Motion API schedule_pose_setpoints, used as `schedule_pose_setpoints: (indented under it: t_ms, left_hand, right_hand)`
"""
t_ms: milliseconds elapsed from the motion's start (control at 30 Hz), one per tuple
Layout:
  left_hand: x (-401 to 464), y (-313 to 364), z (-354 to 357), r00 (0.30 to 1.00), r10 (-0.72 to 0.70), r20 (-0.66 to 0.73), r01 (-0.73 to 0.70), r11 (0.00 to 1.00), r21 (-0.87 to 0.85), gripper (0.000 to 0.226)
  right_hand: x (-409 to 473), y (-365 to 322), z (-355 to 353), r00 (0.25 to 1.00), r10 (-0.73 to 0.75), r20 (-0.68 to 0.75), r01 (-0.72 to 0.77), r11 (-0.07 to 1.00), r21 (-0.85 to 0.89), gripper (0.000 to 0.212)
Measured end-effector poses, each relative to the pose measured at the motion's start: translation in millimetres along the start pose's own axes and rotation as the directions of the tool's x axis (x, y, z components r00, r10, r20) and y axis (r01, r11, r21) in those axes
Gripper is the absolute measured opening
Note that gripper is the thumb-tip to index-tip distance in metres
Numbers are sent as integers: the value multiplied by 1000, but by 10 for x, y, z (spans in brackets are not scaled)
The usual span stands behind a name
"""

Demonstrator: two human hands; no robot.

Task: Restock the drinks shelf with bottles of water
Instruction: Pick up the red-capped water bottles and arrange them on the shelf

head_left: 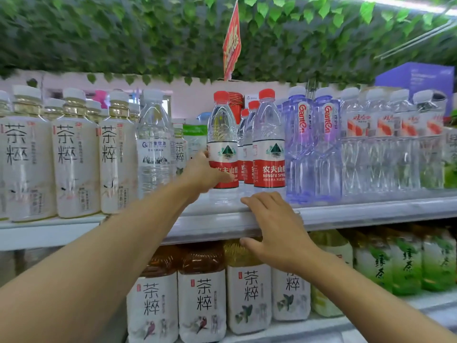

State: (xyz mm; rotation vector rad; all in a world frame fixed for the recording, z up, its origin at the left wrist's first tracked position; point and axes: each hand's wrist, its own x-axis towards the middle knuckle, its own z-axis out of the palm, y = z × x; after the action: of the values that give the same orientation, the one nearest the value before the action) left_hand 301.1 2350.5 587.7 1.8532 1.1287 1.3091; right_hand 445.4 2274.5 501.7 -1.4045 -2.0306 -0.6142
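A red-capped water bottle (222, 134) with a red and white label stands upright at the front of the upper shelf (371, 211). My left hand (205, 173) grips it around the label from the left. A second red-capped water bottle (269, 144) stands just to its right, with more of the same behind. My right hand (274, 226) hovers in front of the shelf edge below these bottles, fingers relaxed and spread, holding nothing.
White tea bottles (74, 157) and a clear water bottle (153, 144) fill the shelf to the left. Purple-tinted bottles (311, 144) and clear bottles (385, 139) stand to the right. Tea bottles (201, 300) crowd the lower shelf. Leafy decoration hangs overhead.
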Motion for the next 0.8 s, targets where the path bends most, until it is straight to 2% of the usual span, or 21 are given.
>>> schedule_pose_setpoints:
  t_ms: [67,200,433,600,700,800]
  left_hand:
    - [1,-72,13,1000,-28,10,27,995,99,55]
    - [141,-89,25,991,-128,42,122,986,117,39]
    - [602,-156,168,969,-249,-10,245,948,203,57]
    - [862,-224,221,960,-277,-45,278,914,295,56]
    - [970,-261,227,954,-296,-35,294,911,288,60]
    - [1037,-309,239,956,-295,-2,285,922,262,55]
  right_hand:
    - [9,18,13,1000,-11,-5,11,1000,-5,66]
    - [16,61,29,999,-33,-14,33,999,0,68]
    - [29,154,123,996,-56,-68,54,998,-25,68]
    - [49,202,190,990,-65,-129,61,997,-40,65]
    - [53,214,220,984,-80,-159,73,996,-54,63]
    - [57,225,233,979,-97,-180,85,993,-78,63]
